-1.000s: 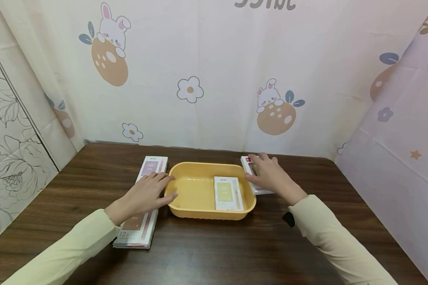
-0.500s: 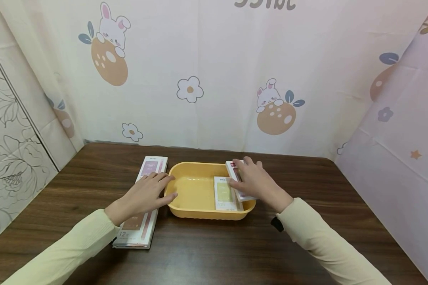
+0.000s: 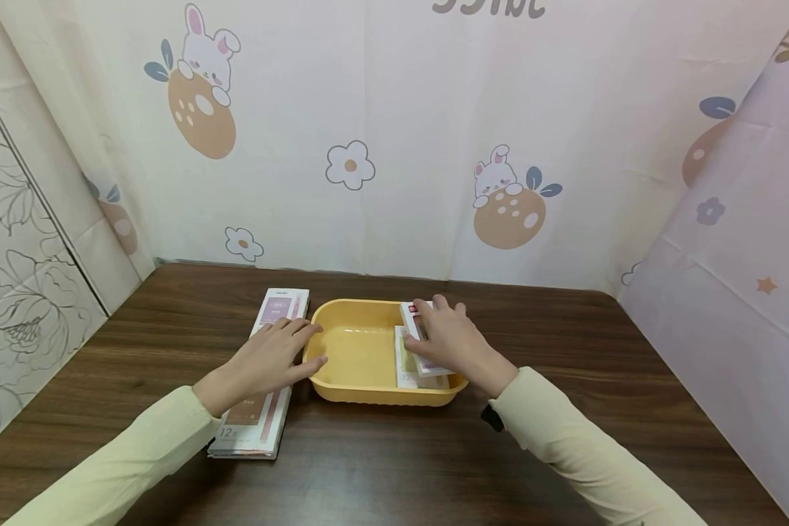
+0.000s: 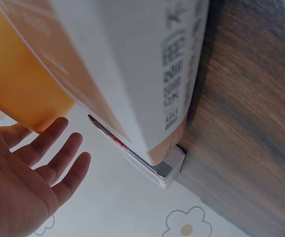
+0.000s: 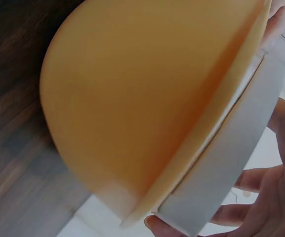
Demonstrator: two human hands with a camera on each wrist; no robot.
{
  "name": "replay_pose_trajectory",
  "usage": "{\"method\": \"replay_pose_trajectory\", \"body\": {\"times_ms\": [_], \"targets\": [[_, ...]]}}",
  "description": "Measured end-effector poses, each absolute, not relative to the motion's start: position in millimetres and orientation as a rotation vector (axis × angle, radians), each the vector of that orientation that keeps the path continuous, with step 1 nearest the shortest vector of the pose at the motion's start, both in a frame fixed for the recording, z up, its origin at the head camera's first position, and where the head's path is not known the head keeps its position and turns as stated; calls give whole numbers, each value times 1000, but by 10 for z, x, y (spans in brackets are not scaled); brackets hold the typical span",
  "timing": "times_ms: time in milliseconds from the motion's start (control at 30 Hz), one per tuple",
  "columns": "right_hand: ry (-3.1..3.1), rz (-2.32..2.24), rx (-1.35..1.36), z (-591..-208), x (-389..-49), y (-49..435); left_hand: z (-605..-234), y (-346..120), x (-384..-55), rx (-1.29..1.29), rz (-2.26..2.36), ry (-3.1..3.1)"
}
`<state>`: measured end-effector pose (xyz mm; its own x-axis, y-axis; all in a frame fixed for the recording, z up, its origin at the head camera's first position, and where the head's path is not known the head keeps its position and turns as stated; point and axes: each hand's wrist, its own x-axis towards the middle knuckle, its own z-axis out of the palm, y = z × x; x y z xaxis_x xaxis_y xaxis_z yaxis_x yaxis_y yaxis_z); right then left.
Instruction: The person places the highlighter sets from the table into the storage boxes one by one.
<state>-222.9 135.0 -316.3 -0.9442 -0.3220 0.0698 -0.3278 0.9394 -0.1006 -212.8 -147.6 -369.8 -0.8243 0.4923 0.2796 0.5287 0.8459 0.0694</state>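
My right hand (image 3: 459, 342) grips a flat white box (image 3: 410, 321) with a red mark at its far corner, thumb on the left side and fingers over the far end. That box is tilted over the right half of a yellow plastic basin (image 3: 381, 396); in the right wrist view the white box (image 5: 231, 148) lies close along the rim. Partly covered beneath it, a white box with a green label (image 3: 406, 378) is inside the basin. My left hand (image 3: 269, 361) is spread at the basin's left rim, above white boxes on the table, holding nothing.
Left of the basin, a purple-labelled white box (image 3: 281, 304) lies behind a brown-labelled one (image 3: 246, 424), partly under my left hand and wrist. The dark wooden table (image 3: 394, 467) ends at a patterned curtain (image 3: 394, 219) behind.
My right hand has carried its white box left from beside the basin, across the right rim, to over the green-labelled box. The left hand has stayed in place.
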Motion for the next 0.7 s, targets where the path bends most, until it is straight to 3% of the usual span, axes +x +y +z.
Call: {"method": "replay_pose_trajectory", "body": {"times_ms": [700], "targets": [[-3055, 257, 406, -3327, -2206, 1218, -3695, -1480, -2127, -783, -213, -2775]]}}
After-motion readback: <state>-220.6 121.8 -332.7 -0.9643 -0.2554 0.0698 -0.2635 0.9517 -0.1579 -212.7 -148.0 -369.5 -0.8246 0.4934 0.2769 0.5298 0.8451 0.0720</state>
